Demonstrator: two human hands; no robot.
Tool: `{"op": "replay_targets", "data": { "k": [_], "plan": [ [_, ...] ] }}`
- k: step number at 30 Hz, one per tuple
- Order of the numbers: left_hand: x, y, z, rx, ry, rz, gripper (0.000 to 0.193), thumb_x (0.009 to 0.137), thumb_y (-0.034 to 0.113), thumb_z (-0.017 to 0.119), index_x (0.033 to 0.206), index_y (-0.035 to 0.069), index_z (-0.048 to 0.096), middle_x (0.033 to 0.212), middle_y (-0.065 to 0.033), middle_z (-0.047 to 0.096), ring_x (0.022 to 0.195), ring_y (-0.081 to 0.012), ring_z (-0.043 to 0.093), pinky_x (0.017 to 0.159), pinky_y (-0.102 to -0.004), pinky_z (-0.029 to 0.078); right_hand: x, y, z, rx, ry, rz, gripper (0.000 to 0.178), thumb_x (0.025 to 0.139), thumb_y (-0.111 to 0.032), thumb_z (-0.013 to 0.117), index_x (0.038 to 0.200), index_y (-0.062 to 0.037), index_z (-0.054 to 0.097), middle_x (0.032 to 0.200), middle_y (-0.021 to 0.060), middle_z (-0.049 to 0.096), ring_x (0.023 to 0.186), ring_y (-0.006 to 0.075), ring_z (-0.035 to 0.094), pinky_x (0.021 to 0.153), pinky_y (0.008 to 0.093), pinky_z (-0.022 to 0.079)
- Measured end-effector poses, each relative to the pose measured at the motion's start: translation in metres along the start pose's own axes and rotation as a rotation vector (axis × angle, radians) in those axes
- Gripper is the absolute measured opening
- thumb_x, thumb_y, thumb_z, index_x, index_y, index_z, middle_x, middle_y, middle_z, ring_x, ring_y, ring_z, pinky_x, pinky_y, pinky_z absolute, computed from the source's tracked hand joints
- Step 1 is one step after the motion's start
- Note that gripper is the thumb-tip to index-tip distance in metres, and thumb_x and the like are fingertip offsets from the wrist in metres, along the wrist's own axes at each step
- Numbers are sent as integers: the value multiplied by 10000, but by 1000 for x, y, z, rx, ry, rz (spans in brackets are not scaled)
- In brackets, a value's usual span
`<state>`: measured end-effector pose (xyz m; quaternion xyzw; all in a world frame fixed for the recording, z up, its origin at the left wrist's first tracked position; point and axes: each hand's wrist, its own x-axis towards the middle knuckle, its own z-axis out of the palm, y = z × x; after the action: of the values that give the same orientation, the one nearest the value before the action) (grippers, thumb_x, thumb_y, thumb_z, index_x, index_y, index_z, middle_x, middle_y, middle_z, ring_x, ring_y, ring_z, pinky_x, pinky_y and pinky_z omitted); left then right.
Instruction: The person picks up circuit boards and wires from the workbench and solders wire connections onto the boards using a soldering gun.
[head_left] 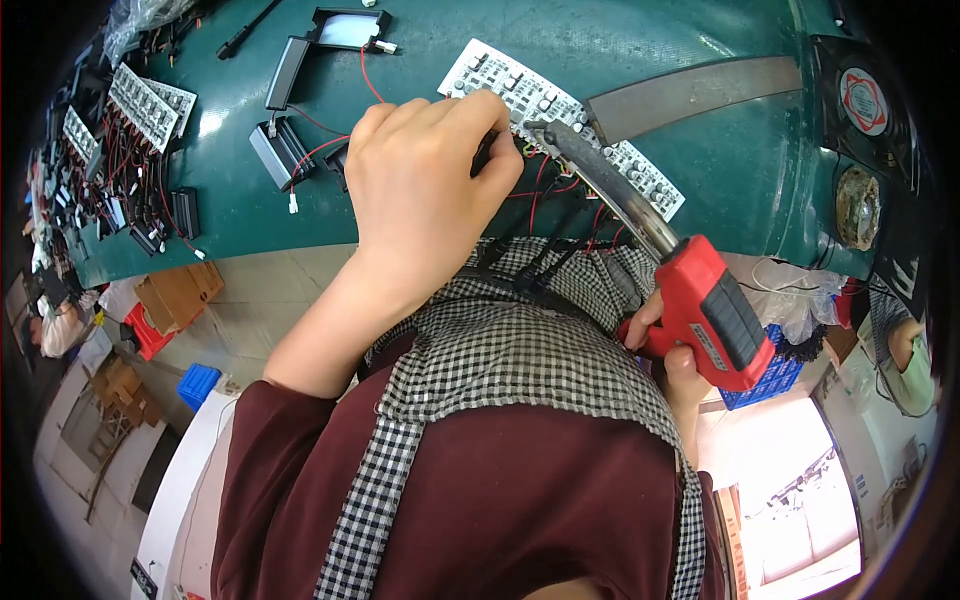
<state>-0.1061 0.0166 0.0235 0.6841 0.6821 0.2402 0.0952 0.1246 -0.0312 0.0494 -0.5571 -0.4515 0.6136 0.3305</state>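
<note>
My right hand (680, 370) is wrapped round the grip of a red and black soldering gun (712, 315). Its long metal barrel slants up and left, so that the dark tip is at the white circuit board panel (468, 68), near the middle. The panel lies at a slant on the table, covered with small components. My left hand (430, 165) is closed beside the tip, over the panel's near edge. What its fingers pinch is hidden behind the hand. Red and black wires (540, 200) hang from the panel's near edge toward my checked apron.
A flat grey metal bar (700, 95) touches the panel's right part. Black rectangular housings (283, 152) with wires lie left on the green table (420, 25). More boards (145, 105) and tangled wires heap at far left. A round brownish lump (857, 207) sits near the right edge.
</note>
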Motion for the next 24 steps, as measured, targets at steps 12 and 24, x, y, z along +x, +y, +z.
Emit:
{"op": "replay_targets", "data": {
  "k": [12,24],
  "plan": [
    [-10,-5,16,-163,177,34,131,651,32,683,711,94,585,545,-2,486,537,-181,478,594,-319,361,1,5,-4,44,-54,34,711,741,-621,630,901,65,538,659,85,555,546,144,526,491,246,400],
    [-12,-1,18,-177,188,-32,127,648,17,679,702,83,585,547,-6,484,532,-183,467,578,-321,355,-2,13,-12,181,-142,58,616,760,-475,700,1098,10,528,776,78,586,691,150,558,588,268,449]
  ]
}}
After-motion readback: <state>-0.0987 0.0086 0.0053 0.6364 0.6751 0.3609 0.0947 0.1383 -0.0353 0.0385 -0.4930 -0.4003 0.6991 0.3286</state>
